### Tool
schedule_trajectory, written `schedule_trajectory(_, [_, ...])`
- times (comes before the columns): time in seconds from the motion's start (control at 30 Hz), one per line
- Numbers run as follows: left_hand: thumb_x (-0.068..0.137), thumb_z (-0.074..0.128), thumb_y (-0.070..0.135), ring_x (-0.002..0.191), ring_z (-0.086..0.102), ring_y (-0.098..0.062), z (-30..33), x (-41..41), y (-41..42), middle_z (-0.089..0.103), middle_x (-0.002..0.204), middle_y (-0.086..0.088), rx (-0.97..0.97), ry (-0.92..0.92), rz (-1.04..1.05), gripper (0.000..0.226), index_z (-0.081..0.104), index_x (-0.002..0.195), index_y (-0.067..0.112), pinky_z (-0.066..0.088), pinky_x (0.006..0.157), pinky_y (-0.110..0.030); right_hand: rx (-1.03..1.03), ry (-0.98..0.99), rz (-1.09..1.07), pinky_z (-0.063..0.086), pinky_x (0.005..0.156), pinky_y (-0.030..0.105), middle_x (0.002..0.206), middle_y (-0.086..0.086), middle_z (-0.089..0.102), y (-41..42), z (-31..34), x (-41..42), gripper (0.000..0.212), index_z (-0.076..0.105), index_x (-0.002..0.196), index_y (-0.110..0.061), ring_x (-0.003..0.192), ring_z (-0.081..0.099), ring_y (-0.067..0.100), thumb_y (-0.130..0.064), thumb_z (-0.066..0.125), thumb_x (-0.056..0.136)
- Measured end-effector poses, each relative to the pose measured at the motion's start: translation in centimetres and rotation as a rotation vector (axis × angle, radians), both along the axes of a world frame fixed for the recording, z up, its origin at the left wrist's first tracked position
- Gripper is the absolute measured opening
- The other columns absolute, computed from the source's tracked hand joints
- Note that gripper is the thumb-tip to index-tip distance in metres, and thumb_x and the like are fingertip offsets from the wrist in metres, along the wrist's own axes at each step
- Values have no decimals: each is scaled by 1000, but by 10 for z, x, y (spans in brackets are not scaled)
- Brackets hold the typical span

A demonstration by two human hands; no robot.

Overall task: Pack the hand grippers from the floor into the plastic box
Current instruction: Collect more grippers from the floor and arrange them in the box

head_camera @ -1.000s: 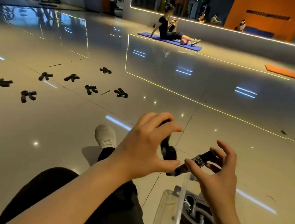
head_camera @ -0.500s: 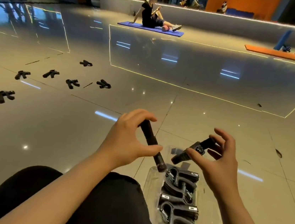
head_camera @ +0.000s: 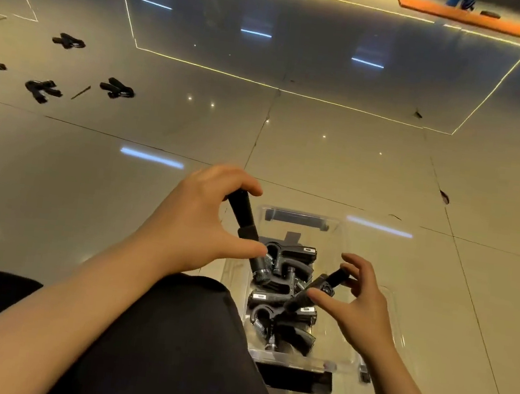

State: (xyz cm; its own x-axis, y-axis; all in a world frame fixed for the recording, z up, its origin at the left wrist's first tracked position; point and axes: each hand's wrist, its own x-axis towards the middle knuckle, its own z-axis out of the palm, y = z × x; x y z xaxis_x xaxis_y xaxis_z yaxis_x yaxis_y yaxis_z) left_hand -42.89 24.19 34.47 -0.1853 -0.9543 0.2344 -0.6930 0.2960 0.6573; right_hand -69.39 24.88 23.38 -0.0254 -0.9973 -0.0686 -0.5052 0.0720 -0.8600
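A clear plastic box stands on the floor by my right knee, with several black hand grippers packed inside. My left hand pinches one handle of a black hand gripper between fingers and thumb, over the box's left edge. My right hand pinches the other handle, low over the packed grippers. Several more hand grippers lie on the tiles at the far left.
Glossy tiled floor stretches all round the box. My black-trousered leg lies left of the box. An orange mat sits far back right. A thin stick lies among the loose grippers.
My head has tipped down, so the box sits fuller in view. Both hands have lowered the held gripper from above the box towards the packed ones.
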Motion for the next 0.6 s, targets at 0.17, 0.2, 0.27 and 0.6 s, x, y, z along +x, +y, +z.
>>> schedule_trajectory(0.17, [49,61,66,112,49,-9,-2,3,-2,49,115,22,40,-60,-6,66,53,109,40,46,97,-40,-17,163,6,39,94,27,133,-6,49,-6,-14,-8,82,39,132,-33,119,47,13,-35,85,64])
schedule_trajectory(0.2, [49,60,66,113,48,-9,-2,4,-2,48,114,22,36,-72,-5,65,53,109,40,45,97,-40,-25,208,17,38,94,25,136,-6,48,-7,-15,-8,83,38,134,-31,121,47,14,-35,84,65])
schedule_trajectory(0.27, [49,58,67,113,47,-9,-1,5,-2,46,114,22,39,-91,-3,65,53,109,41,45,97,-40,-39,324,94,37,93,22,138,-7,45,-9,-16,-7,85,36,138,-29,123,46,14,-34,82,67])
schedule_trajectory(0.6, [52,74,47,109,51,-4,1,14,1,48,110,24,112,-27,38,60,58,108,32,36,93,-15,95,738,533,26,104,43,136,2,42,-17,-104,71,90,23,144,-27,125,39,26,-44,71,70])
